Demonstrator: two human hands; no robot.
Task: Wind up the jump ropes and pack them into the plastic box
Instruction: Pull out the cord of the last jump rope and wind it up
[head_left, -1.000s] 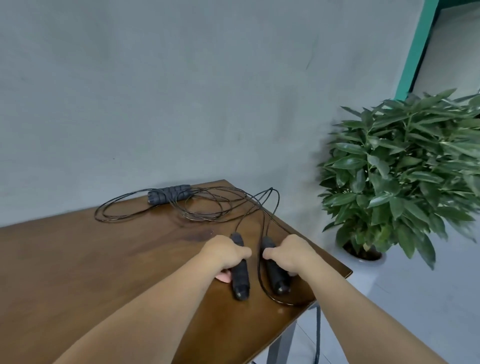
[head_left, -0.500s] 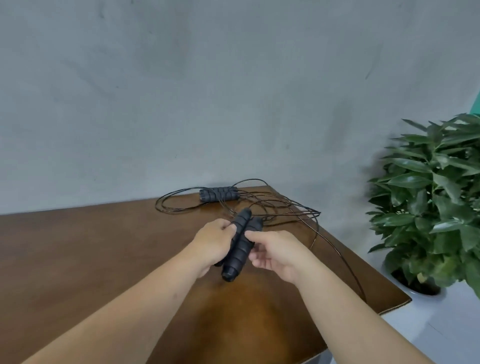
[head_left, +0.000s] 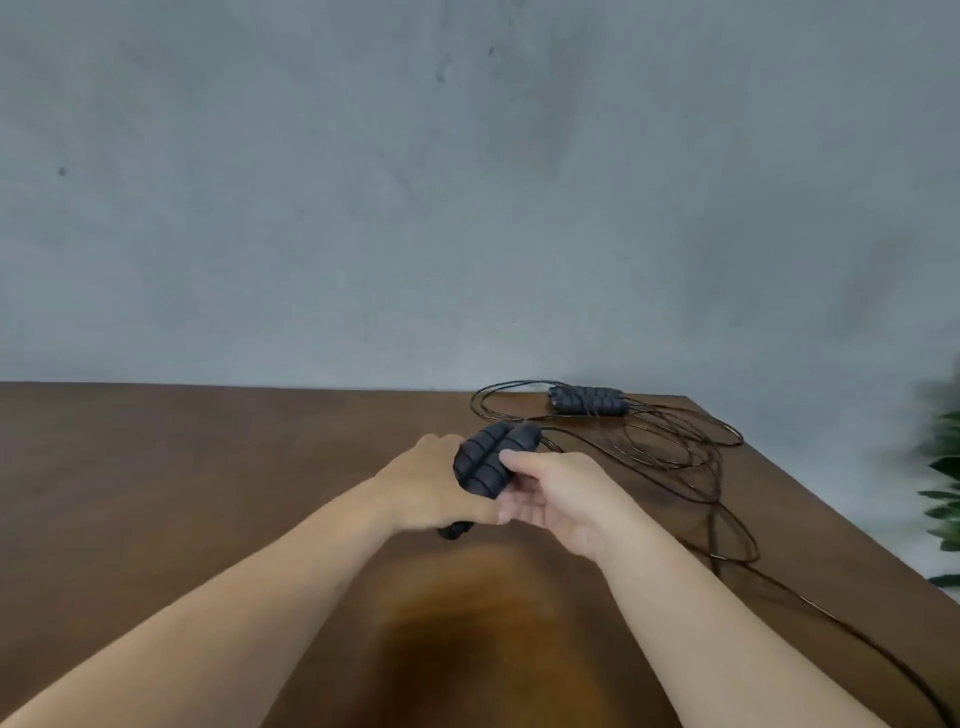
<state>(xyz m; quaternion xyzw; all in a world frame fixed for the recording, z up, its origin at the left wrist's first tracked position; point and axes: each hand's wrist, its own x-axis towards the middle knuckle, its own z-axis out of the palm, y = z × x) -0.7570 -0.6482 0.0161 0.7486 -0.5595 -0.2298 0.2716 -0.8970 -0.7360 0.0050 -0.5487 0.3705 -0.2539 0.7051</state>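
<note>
Two handles paired side by side, lifted above the desk.

Head view: left hand closed around the pair, right hand pinching them with thumb on top; their cord trails right across the desk. Best practice: keep the handles flush in one hand, free the other to draw slack in even loops, clear of the second rope by the wall. Hidden: plastic box out of frame; cords overlap, ownership unclear; plant cropped, blurred.
</note>
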